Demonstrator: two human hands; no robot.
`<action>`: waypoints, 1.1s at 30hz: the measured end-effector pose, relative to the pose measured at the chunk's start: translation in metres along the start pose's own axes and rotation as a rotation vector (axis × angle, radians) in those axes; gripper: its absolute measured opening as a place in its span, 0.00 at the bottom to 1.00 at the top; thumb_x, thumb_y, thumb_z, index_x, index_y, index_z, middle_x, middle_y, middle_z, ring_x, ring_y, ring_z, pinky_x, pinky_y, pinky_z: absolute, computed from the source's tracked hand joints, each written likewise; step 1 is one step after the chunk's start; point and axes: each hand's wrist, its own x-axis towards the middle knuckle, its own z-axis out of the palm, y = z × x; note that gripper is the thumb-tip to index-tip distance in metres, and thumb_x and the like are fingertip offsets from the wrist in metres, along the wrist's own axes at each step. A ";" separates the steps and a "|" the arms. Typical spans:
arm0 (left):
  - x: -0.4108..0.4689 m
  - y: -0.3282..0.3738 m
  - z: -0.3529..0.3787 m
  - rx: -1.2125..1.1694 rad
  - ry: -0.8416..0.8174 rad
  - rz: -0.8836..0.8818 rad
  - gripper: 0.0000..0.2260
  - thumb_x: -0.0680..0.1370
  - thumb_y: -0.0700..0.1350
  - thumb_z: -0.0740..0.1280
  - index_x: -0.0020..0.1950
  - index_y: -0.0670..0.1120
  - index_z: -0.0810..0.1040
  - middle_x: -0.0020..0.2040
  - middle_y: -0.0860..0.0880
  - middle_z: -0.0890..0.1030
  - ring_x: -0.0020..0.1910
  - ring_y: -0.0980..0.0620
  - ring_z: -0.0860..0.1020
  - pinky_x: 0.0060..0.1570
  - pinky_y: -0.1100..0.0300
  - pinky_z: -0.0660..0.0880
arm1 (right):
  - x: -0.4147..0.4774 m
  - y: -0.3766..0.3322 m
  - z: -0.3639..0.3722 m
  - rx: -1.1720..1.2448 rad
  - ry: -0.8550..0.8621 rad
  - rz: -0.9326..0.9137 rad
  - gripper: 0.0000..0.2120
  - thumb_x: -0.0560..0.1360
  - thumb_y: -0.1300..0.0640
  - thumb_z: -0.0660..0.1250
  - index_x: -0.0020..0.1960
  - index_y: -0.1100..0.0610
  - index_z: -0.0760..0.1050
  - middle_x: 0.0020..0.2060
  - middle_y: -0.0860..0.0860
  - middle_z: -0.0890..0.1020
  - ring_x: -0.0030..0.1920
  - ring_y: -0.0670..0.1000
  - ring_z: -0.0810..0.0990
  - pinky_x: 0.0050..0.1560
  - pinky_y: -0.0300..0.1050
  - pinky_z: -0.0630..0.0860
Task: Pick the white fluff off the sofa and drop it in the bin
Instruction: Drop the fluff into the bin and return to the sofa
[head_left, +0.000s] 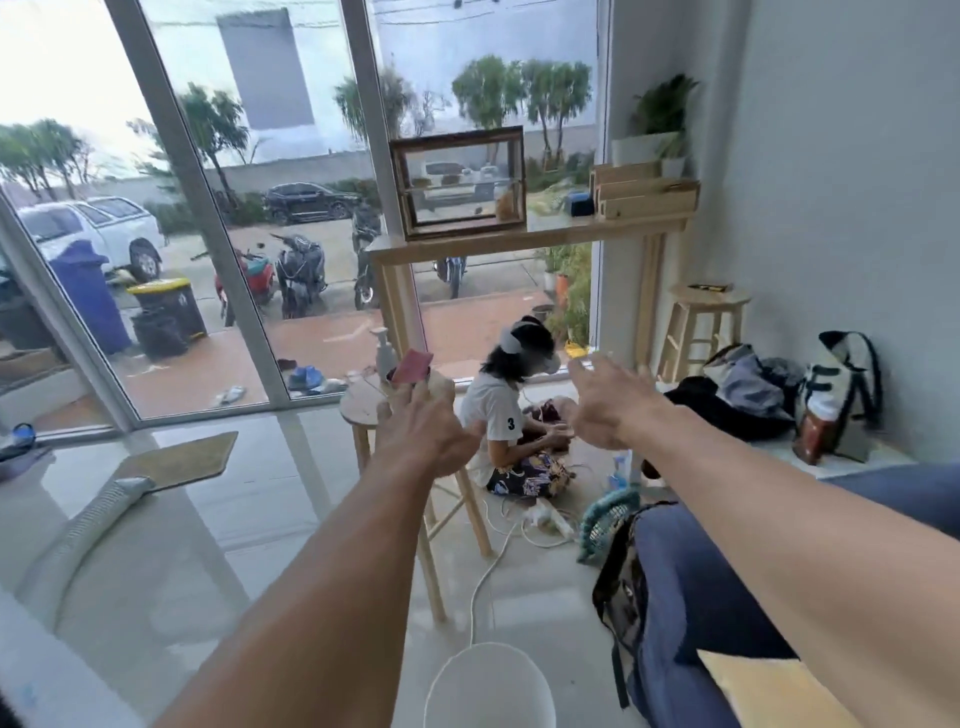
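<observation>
Filling the frame from nine to one o'clock, a glass wall (291, 156) looks onto a street. Pale floor (156, 519) spreads below it toward seven o'clock. From three to five o'clock sits the blue sofa (691, 597), with a yellow cushion (769, 691) lying on it at the lower edge and a camouflage bag (618, 587) against its near end. Both bare forearms stretch forward from the bottom edge toward the centre. A seated person (498, 410) is on the floor at the centre, between the two hands from this view. A wooden stool (363, 402) stands at nine o'clock of that person, partly behind the left hand (423, 431). The white bin (488, 645) shows its round rim at six o'clock, below and between the arms. The right hand (605, 405), at three o'clock of centre, is released, fingers spread and holding nothing. The left hand, at nine o'clock of centre, has its fingers curled, and the pale lump at its fingertips seems to be the white fluff (440, 385), gripped there, far up the frame from the bin.
</observation>
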 end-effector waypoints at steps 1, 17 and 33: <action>0.001 0.010 -0.011 0.008 0.004 0.020 0.33 0.79 0.64 0.54 0.79 0.51 0.52 0.79 0.45 0.55 0.77 0.42 0.53 0.74 0.40 0.51 | -0.005 0.009 -0.013 -0.007 0.019 0.026 0.31 0.81 0.43 0.51 0.79 0.54 0.47 0.78 0.56 0.50 0.78 0.58 0.47 0.74 0.62 0.48; -0.056 0.220 -0.015 -0.055 -0.052 0.660 0.33 0.78 0.65 0.54 0.79 0.50 0.54 0.78 0.43 0.57 0.77 0.41 0.54 0.73 0.41 0.52 | -0.211 0.162 -0.065 -0.044 0.081 0.673 0.27 0.81 0.45 0.49 0.76 0.56 0.55 0.75 0.58 0.59 0.75 0.59 0.56 0.72 0.60 0.55; -0.277 0.420 0.023 -0.117 -0.158 1.103 0.33 0.79 0.63 0.54 0.79 0.48 0.54 0.76 0.45 0.61 0.76 0.44 0.56 0.71 0.46 0.55 | -0.512 0.272 -0.048 -0.087 0.062 1.135 0.27 0.81 0.44 0.49 0.75 0.56 0.57 0.73 0.57 0.61 0.74 0.58 0.57 0.69 0.56 0.59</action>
